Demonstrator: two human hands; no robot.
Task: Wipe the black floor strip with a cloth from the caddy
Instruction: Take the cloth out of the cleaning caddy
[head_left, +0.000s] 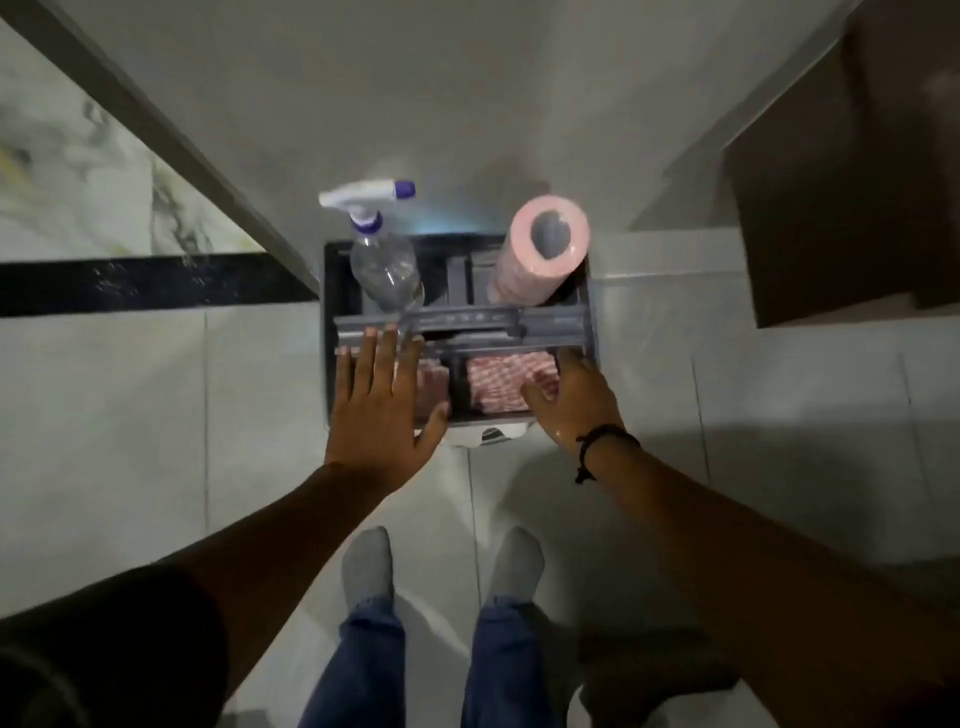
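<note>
Reaching down over grey caddy (592, 332) standing on tiled floor (156, 415). Left hand (376, 405) flat above near-left compartment, fingers spread, grip wide, holding nothing. Right hand (576, 400) lowered to near-right compartment, fingers on pink-and-white checked cloth (498, 382); grip closure around cloth cannot be told. Far compartments: clear spray bottle (382, 260) at left, pink roll (540, 254) at right, both upright. Black floor strip (145, 286) left of caddy, running to frame edge.

left hand (379, 400) — flat, fingers spread | right hand (576, 397) — reaching down, fingers curled
</note>
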